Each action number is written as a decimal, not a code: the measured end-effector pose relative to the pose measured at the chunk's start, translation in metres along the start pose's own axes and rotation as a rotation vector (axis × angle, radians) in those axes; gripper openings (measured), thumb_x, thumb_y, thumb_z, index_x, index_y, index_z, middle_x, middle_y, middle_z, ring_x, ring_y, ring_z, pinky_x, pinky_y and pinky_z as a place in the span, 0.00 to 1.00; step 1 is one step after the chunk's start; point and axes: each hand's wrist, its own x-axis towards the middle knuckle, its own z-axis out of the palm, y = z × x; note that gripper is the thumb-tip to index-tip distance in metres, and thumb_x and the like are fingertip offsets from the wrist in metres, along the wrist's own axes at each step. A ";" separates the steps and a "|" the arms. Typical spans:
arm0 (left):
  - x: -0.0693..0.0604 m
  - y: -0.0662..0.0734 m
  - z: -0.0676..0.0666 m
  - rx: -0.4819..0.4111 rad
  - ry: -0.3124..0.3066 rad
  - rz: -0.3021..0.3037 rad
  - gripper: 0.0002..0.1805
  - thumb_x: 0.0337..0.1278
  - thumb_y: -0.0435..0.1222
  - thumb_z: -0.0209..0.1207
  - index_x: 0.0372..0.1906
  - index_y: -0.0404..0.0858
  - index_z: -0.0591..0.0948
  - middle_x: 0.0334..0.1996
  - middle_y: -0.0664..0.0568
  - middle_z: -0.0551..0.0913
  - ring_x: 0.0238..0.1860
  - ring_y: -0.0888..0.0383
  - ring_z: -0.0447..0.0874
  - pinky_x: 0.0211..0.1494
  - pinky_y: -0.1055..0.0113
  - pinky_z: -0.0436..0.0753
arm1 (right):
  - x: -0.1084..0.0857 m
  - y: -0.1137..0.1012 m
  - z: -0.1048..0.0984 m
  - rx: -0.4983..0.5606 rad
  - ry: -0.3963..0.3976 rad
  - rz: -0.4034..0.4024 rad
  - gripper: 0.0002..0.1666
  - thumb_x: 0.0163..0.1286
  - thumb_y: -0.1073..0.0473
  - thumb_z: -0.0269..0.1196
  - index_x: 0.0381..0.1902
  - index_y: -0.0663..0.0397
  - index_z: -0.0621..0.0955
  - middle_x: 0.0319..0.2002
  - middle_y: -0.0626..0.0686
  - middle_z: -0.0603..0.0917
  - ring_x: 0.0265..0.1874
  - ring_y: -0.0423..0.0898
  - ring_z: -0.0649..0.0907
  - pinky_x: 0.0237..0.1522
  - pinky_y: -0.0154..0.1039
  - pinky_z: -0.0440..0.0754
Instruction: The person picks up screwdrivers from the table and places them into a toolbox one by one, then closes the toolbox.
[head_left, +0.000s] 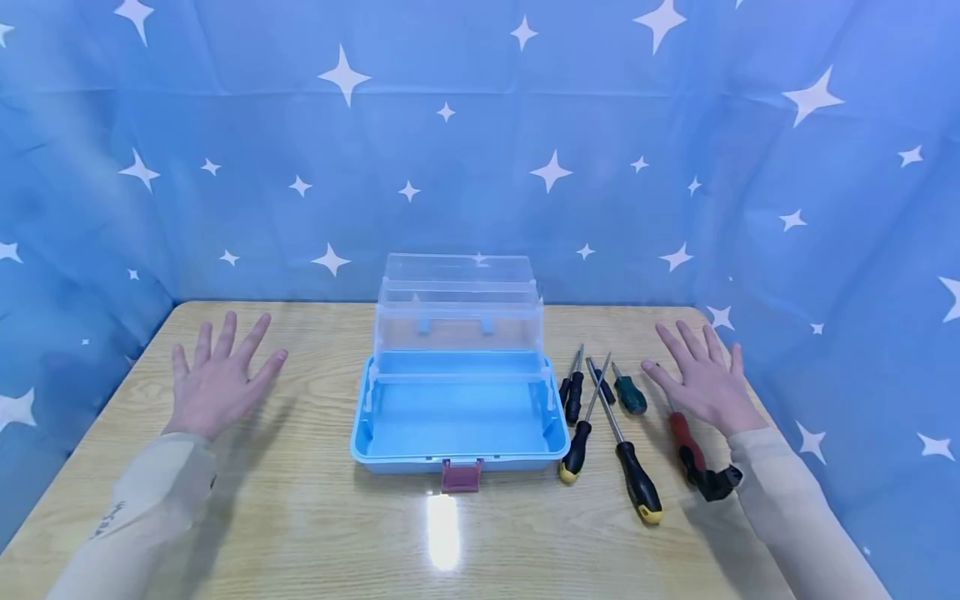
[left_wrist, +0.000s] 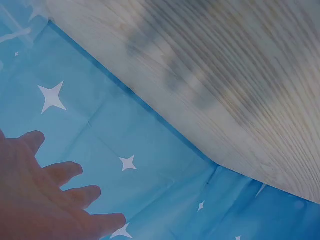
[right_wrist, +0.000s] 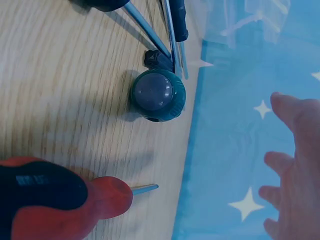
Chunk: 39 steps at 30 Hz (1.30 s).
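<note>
My left hand [head_left: 220,379] is spread above the left side of the table, fingers straight and holding nothing. Over the right side, my right hand [head_left: 705,379] is spread the same way, also holding nothing. Nearest to it is a red and black screwdriver [head_left: 686,442], below the palm in the head view. Left of that hand lie a short green screwdriver [head_left: 630,393], a long black-and-yellow screwdriver [head_left: 637,483] and a shorter black-and-yellow one [head_left: 576,450]. Between the hands stands a light blue box [head_left: 461,417] with its clear lid [head_left: 459,325] raised and a purple latch [head_left: 461,477] at its front.
Several dark-handled screwdrivers [head_left: 574,396] lie close to the box's right side, some shafts crossing. A blue curtain with white stars [head_left: 480,167] hangs behind and beside the wooden table [head_left: 300,517]. The table's rear edge runs just behind the box.
</note>
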 end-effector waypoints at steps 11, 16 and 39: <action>0.001 0.004 0.003 0.000 -0.005 0.014 0.39 0.69 0.64 0.32 0.78 0.53 0.42 0.74 0.32 0.35 0.70 0.29 0.24 0.60 0.29 0.23 | -0.002 0.004 0.007 0.056 -0.005 -0.026 0.44 0.74 0.35 0.44 0.78 0.48 0.47 0.74 0.67 0.46 0.71 0.68 0.37 0.60 0.73 0.28; 0.002 0.008 0.007 0.004 -0.004 0.031 0.39 0.69 0.63 0.33 0.78 0.53 0.42 0.74 0.31 0.37 0.70 0.27 0.28 0.60 0.28 0.25 | -0.004 0.005 0.012 0.095 -0.026 -0.045 0.44 0.75 0.37 0.46 0.78 0.50 0.47 0.74 0.69 0.46 0.70 0.70 0.42 0.61 0.73 0.33; -0.009 0.050 0.039 -0.143 -0.096 0.135 0.38 0.71 0.60 0.37 0.78 0.46 0.50 0.73 0.31 0.48 0.69 0.25 0.41 0.64 0.27 0.40 | -0.033 0.008 0.032 0.192 0.055 -0.009 0.34 0.79 0.45 0.45 0.67 0.69 0.67 0.59 0.75 0.69 0.55 0.73 0.70 0.50 0.70 0.67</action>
